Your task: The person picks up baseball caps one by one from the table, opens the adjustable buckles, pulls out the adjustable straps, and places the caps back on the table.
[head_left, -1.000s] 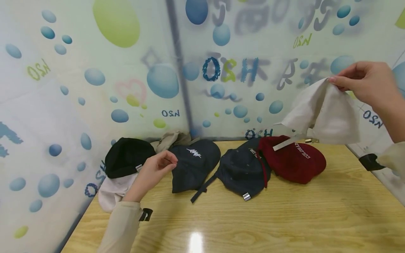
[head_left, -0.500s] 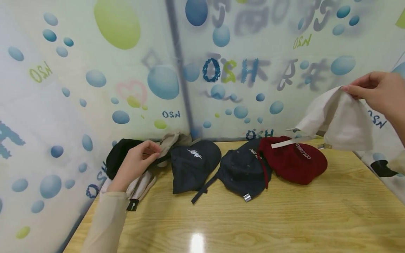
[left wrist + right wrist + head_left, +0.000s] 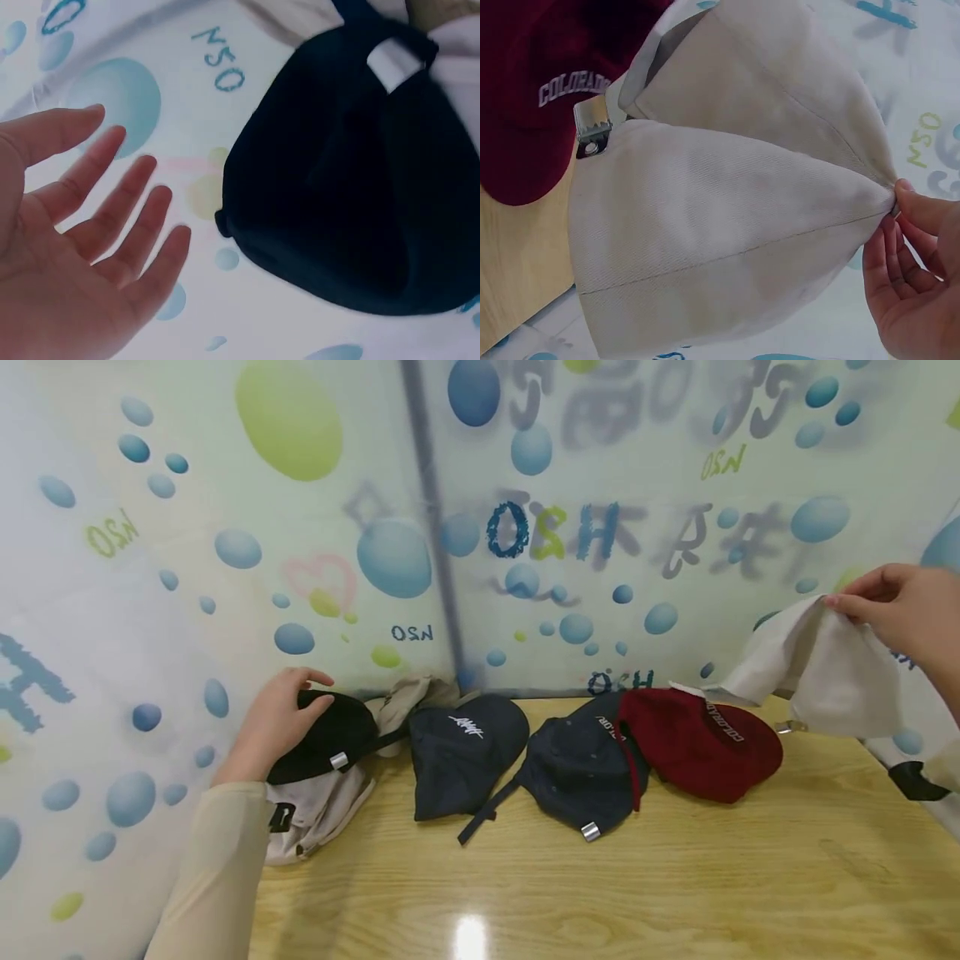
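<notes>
My right hand (image 3: 911, 610) pinches a cream baseball cap (image 3: 847, 668) by the top of its crown, and the cap hangs over the table's right end. In the right wrist view its metal strap buckle (image 3: 592, 124) shows beside the opening. At the left, my left hand (image 3: 273, 718) holds nothing and hovers by a black cap (image 3: 337, 727). The left wrist view has its fingers spread loosely, apart from the black cap's crown (image 3: 322, 180). A pale cap (image 3: 322, 810) lies under the black one. The maroon cap (image 3: 697, 747) overlaps the hanging cap in the head view.
Two navy caps, one with white lettering (image 3: 465, 752) and one with a loose strap (image 3: 577, 768), lie mid-table. A khaki cap (image 3: 412, 697) sits behind them against the printed curtain (image 3: 525, 635). The wooden table (image 3: 600, 893) extends toward me.
My left hand has moved left, from beside the navy cap to the black cap, its fingers opening out. The right hand has lowered and shifted right with the cream cap.
</notes>
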Tool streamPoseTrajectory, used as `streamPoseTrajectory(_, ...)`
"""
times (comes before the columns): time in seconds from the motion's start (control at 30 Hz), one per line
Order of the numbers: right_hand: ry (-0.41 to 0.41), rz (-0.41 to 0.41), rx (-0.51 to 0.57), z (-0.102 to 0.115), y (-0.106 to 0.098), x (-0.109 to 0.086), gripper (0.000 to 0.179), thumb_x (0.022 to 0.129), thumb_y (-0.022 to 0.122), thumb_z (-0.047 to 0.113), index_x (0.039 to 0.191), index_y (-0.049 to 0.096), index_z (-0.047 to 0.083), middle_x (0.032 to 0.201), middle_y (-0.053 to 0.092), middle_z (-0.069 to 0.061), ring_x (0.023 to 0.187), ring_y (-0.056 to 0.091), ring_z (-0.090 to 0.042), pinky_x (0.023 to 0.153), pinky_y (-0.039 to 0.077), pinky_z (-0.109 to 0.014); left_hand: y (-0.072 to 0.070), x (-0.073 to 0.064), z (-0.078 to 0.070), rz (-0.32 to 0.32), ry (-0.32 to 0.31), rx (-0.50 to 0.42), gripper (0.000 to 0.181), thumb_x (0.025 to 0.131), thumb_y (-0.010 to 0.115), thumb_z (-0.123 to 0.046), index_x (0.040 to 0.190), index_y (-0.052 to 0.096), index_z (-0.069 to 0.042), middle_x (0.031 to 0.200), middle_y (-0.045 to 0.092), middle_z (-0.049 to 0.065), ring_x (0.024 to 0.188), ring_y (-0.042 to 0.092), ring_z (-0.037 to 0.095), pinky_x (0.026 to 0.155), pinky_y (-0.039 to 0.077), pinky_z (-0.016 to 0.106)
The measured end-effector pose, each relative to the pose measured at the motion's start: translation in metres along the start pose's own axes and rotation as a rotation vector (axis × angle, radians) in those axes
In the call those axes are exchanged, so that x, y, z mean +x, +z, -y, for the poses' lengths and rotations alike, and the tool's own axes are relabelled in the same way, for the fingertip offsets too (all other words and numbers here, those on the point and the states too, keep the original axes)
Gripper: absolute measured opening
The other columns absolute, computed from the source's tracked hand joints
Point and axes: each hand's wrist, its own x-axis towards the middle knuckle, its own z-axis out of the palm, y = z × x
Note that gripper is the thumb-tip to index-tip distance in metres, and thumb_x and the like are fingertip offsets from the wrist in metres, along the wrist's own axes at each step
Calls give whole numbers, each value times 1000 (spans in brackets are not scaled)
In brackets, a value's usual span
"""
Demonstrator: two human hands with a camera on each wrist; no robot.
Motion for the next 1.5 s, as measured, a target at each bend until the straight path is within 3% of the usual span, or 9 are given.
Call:
streamPoseTrajectory(0.07, -12, 13, -31, -5, 4, 0, 51, 101, 51, 45, 107, 57, -6, 75, 62, -14, 59, 49, -10, 50, 39, -24, -3, 3, 0, 17, -28, 32, 33, 101, 58, -18, 129, 58, -1, 138, 48, 29, 126, 45, 49, 106, 36, 64)
streamPoseTrajectory(0.27, -72, 46, -73, -15, 19, -8, 39, 102, 57, 28, 103, 57, -11, 86, 62, -31, 65, 55, -26, 51, 39, -26, -6, 11, -1, 72, -75, 112, 40, 102, 56, -21, 136, 54, -2, 148, 39, 32, 135, 35, 53, 112, 29, 66)
streamPoseTrajectory(0.47, -96, 49, -113, -26, 27, -10, 37, 101, 60, 25, 101, 57, -12, 88, 62, -35, 72, 57, -40, 52, 42, -31, -3, 16, 3, 88, -98, 154, 42, 102, 54, -20, 140, 50, -1, 151, 36, 33, 135, 33, 55, 112, 29, 66)
streamPoseTrajectory(0.63, -51, 24, -123, -48, 34, -5, 65, 98, 45, 56, 101, 56, -9, 75, 61, -19, 63, 55, -25, 50, 42, -34, 3, 18, 8, 91, -124, 206, 43, 102, 53, -19, 142, 49, -2, 151, 36, 32, 134, 33, 57, 110, 31, 67)
streamPoseTrajectory(0.7, -50, 37, -139, -52, 35, -6, 64, 99, 46, 54, 99, 55, -9, 72, 60, -17, 62, 54, -25, 49, 41, -33, 5, 18, 10, 108, -140, 230, 43, 103, 52, -20, 143, 49, -3, 150, 37, 33, 132, 35, 57, 108, 34, 68)
streamPoseTrajectory(0.77, -65, 72, -147, -51, 35, -11, 47, 102, 54, 35, 100, 55, -13, 79, 61, -27, 66, 55, -34, 50, 39, -32, 7, 19, 13, 129, -149, 252, 43, 103, 52, -21, 143, 49, -4, 148, 40, 33, 130, 38, 57, 105, 36, 67)
streamPoseTrajectory(0.9, -104, 109, -187, -50, 37, -20, 30, 98, 64, 15, 95, 57, -14, 80, 61, -30, 68, 55, -40, 50, 39, -32, 10, 20, 16, 138, -153, 262, 40, 103, 52, -20, 140, 53, -4, 142, 48, 32, 123, 47, 55, 99, 43, 65)
streamPoseTrajectory(1.13, -179, 163, -205, -50, 46, -28, 25, 94, 68, 12, 89, 62, -12, 76, 63, -25, 67, 56, -37, 58, 46, -48, 10, 22, 22, 124, -178, 266, 37, 102, 51, -16, 136, 53, -1, 136, 51, 34, 119, 51, 52, 97, 45, 63)
streamPoseTrajectory(1.5, -157, 204, -187, -60, 66, -33, 21, 91, 70, 11, 91, 66, -10, 80, 66, -25, 69, 58, -33, 56, 48, -40, 7, 18, 28, 149, -267, 247, 42, 104, 45, -18, 142, 45, 0, 141, 47, 34, 123, 49, 52, 94, 47, 62)
